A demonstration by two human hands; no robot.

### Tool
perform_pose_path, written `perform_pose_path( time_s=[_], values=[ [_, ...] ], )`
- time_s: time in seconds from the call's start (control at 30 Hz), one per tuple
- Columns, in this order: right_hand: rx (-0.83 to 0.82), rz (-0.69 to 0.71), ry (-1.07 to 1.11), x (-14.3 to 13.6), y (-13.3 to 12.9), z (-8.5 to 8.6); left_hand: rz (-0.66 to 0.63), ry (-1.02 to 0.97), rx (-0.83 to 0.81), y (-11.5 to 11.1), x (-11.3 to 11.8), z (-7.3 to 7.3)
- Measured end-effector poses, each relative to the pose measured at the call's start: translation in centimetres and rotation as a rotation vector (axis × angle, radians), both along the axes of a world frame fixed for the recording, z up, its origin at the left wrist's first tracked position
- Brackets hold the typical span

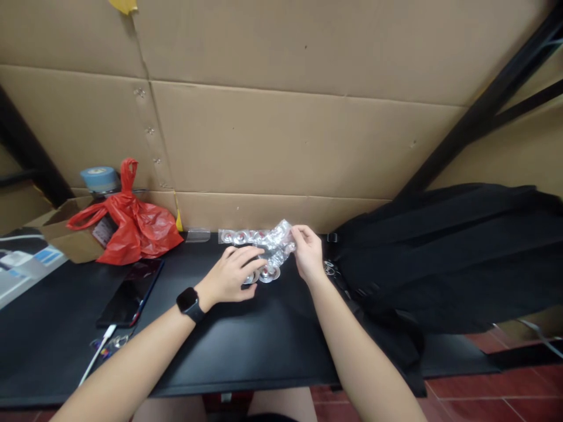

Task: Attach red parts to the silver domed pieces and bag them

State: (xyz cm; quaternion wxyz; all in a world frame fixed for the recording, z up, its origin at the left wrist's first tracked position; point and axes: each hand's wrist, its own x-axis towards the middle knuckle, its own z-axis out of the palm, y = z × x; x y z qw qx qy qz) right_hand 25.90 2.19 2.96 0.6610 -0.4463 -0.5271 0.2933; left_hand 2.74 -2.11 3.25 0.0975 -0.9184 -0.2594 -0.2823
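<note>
My right hand (307, 249) is closed, its thumb and fingers pinching the end of a shiny clear plastic wrapper (278, 235). The wrapper runs left into a flat strip of small round silvery discs with reddish centres (241, 237), lying along the back of the table. My left hand (235, 271), with a black watch on its wrist, lies palm down with spread fingers over more round silvery discs (268, 274). Those discs are partly hidden under the fingers. Crumpled clear plastic lies between the two hands.
A red plastic bag (136, 225) stands by a cardboard box (73, 231) and a blue-lidded container (100, 178) at left. A phone (131, 293) lies nearer, with a white cable (97, 351). A black bag or cloth (444, 252) fills the right; cardboard (272, 135) walls the back.
</note>
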Motion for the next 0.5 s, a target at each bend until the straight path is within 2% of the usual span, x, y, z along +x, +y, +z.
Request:
perform_pose_path(
  time_s=[0.17, 0.33, 0.5],
  values=[
    [-0.072, 0.179, -0.04, -1.8, -1.0, 0.3, 0.053, 0.024, 0.199, 0.0, 0.6, -0.7],
    [-0.125, 0.304, -0.075, -3.3, -1.8, 0.3, 0.021, 0.019, 0.239, 0.5, 0.4, -0.8],
    [-0.099, 0.427, -0.112, -3.1, -1.9, 0.3, 0.056, 0.044, 0.185, 1.0, 0.1, -0.7]
  ],
)
